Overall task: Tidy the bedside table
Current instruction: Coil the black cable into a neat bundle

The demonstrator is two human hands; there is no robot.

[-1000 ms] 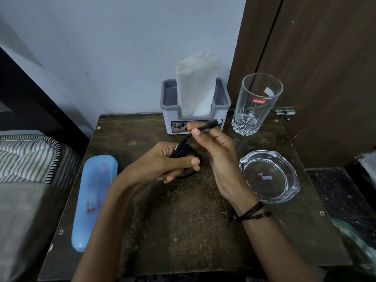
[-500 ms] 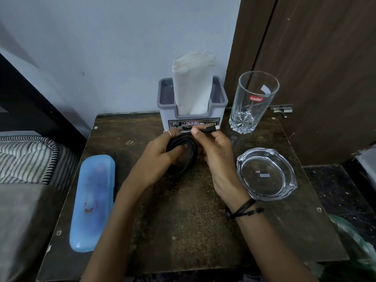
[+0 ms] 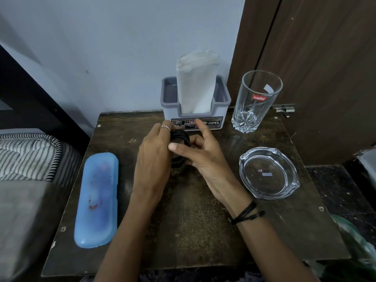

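The black coiled cable (image 3: 180, 143) is at the centre of the frame, just above the tabletop (image 3: 193, 220) and in front of the gray tissue holder (image 3: 196, 106). The left hand (image 3: 154, 153) holds the coil from the left side, fingers (image 3: 162, 129) curled over its upper edge, a ring on one finger. The right hand (image 3: 205, 153) is on the right side of the coil w/ the thumb laid across the front; its index finger points up toward the holder label, the other fingers are bent behind the coil, so how firmly it grips I cannot tell. A black thread band is on the right wrist.

The tabletop is dark brown wood, worn and scratched, w/ screws at the corners. At left of the frame a light blue case (image 3: 96, 200) lies lengthwise near the edge. At right centre a clear glass ashtray (image 3: 268, 173) sits flat. At upper right a tall drinking glass (image 3: 257, 100) stands upright beside the holder, which has white tissue (image 3: 196, 82) standing in it.

Room: pale blue-gray wall at the back, dark brown wooden door (image 3: 325, 68) at upper right, striped mattress (image 3: 30, 155) at left edge, approx. level w/ the tabletop.
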